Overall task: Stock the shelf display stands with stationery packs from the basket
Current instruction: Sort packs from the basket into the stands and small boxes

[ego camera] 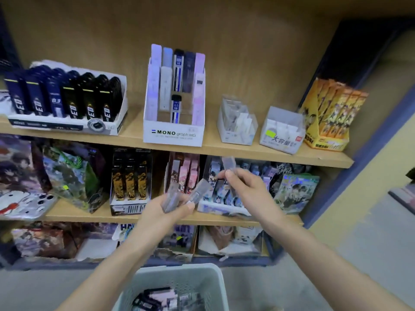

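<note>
The right hand (244, 185) pinched a single slim pack (228, 163) between thumb and fingertips, its free end pointing to twelve o'clock in front of the middle shelf (89, 215). The left hand (166, 209), at about eight o'clock from the right one, had its fingers curled round a loose fan of spare packs (202, 189), two or three as far as the blur allowed. Both hands hovered above the basket (215, 277) at six o'clock, which had more dark and pink packs inside.

The step in hand looked like feeding one pack into a stand. The likeliest target was the white MONO stand (174, 133) on the upper shelf (280, 153), at eleven o'clock from the right hand, where the front row showed gaps. The two clear stands (237, 122) at twelve o'clock could not be ruled out. To do it well, the pinch would best move toward the pack's top end, so the bottom could go in first. The pack should be kept upright and lowered gently so it does not knock its neighbours. The left hand should keep its fan firm and away from the shelf edge.

The pack was a narrow, flat, rectangular case of smoky translucent grey plastic. It seemed rigid and light, and any print on it was too blurred to read.
</note>
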A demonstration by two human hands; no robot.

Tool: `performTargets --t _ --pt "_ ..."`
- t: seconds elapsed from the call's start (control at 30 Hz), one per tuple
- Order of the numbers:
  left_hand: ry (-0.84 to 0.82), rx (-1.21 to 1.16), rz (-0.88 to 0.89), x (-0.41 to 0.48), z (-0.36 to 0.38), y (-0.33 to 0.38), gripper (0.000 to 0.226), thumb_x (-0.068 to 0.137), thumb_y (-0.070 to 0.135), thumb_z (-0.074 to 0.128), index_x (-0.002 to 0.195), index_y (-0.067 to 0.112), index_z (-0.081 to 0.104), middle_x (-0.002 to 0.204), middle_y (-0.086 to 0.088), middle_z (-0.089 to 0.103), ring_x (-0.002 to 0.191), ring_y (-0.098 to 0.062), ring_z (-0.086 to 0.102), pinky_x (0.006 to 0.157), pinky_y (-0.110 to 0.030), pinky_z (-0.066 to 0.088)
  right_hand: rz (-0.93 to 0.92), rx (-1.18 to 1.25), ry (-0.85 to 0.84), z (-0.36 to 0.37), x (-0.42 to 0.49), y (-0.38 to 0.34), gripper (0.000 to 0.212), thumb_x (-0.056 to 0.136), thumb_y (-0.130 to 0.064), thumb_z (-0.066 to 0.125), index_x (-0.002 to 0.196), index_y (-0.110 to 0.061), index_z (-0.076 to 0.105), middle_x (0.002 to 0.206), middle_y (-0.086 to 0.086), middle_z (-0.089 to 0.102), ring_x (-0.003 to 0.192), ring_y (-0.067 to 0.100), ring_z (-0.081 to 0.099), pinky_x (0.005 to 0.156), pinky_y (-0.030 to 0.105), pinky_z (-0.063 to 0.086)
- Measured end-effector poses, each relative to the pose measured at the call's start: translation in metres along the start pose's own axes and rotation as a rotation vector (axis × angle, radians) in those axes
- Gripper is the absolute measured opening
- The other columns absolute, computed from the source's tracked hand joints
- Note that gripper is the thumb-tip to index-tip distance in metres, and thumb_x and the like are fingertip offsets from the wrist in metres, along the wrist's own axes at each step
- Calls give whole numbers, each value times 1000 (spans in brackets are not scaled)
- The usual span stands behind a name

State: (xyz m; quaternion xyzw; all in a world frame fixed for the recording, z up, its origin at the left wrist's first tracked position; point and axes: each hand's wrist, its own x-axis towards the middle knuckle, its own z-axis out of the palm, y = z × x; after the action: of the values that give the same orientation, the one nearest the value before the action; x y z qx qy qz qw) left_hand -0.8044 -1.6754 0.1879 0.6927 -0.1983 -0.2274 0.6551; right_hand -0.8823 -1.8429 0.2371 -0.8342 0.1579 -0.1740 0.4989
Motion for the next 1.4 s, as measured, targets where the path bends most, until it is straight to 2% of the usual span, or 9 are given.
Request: performTargets --t 0.1,0.2,0.3,0.43,0.73,0.83,0.97,1.07,1.4 --pt "7 -82 26 12 -4 17 6 88 21 63 94 19 66 42 15 44 41 -1 35 51 -20 32 -84 -71 55 -19 20 -28 30 97 -31 47 73 -18 58 87 11 63 83 23 56 60 4 36" --pt "-4 -145 56 27 -3 26 10 87 22 65 96 17 67 49 15 41 41 -3 31 41 -11 28 -158 -104 179 -37 48 -53 18 93 -27 55 82 -16 64 96 -5 67 65 0 51 55 6 36" --pt "-8 -184 87 40 2 35 9 88 22 65 95 17 67 46 16 41 41 -2 32 39 -9 28 -308 -205 355 -55 80 -66 4 90 -11 59 88 -11 62 84 -8 62 59 -10 49 59 4 35" --pt "-8 -240 111 54 8 42 15 89 21 64 101 12 67 47 15 35 40 -2 28 39 -12 25 -323 -375 556 -73 118 -66 7 90 -12 59 94 -14 54 81 -7 53 71 8 50 59 6 35" --pt "-1 -294 98 67 10 43 9 88 20 64 94 14 68 47 13 34 41 -6 25 39 -13 22 -166 -550 286 -69 161 -48 22 97 -16 49 117 -8 50 99 12 64 93 28 63 77 37 50" --pt "-1 -308 91 70 11 42 7 88 19 64 92 15 68 46 14 36 42 -5 25 39 -13 22 -199 -624 216 -69 164 -47 22 98 -14 46 119 -8 49 85 -1 59 89 24 60 80 34 50" --pt "10 -311 87 73 11 39 5 89 19 64 90 15 67 47 13 36 44 -6 25 39 -13 23 -248 -747 146 -69 169 -51 22 99 -11 40 88 -11 60 76 -1 56 77 19 51 64 25 33" --pt "23 -328 78 75 12 37 6 89 19 64 91 16 69 49 10 33 44 -7 24 39 -13 23 -249 -710 183 -71 173 -53 21 96 -13 51 81 -9 65 65 -6 54 70 16 50 64 22 35" --pt "-2 -326 70 75 16 32 9 89 20 63 95 16 68 52 8 29 43 -7 22 38 -13 22 -305 -743 261 -75 178 -48 10 93 -9 58 90 -11 67 89 5 63 82 17 59 81 34 52"
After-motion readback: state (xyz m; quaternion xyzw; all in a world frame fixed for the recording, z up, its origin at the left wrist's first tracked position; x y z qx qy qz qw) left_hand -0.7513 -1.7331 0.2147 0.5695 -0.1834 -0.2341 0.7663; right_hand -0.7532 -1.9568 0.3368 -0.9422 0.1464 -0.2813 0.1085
